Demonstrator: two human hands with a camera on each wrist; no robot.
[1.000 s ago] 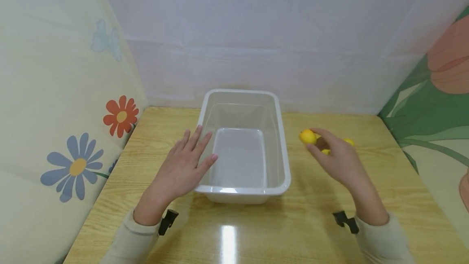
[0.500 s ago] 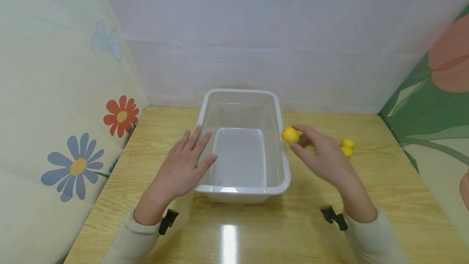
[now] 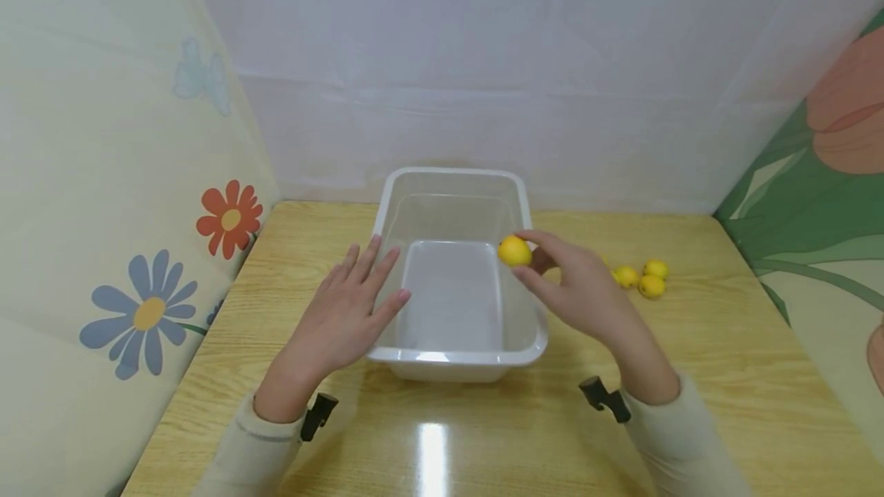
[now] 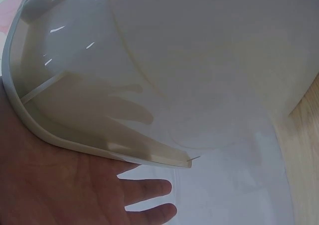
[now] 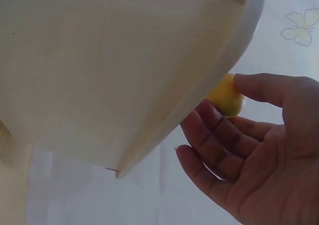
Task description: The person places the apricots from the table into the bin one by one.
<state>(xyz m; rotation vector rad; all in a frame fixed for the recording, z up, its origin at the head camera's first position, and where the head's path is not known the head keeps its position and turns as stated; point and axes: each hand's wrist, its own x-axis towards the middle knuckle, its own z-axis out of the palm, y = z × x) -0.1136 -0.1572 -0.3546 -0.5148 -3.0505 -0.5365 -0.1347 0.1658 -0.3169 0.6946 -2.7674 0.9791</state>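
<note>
The left arm (image 3: 252, 447) and the right arm (image 3: 680, 443) reach forward and lean inward. The left hand (image 3: 341, 317) shows its back upward in the head view; its fingers are nearly straight and spread, and the thumb stands apart from them. The right hand (image 3: 587, 286) points to the left, with its thumb and forefinger bent in a pinch. The two hands are apart from each other.

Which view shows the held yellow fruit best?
The head view: the held yellow fruit shows almost whole in the right hand. Right wrist: partly hidden behind the tub. Left wrist: none of it.
</note>
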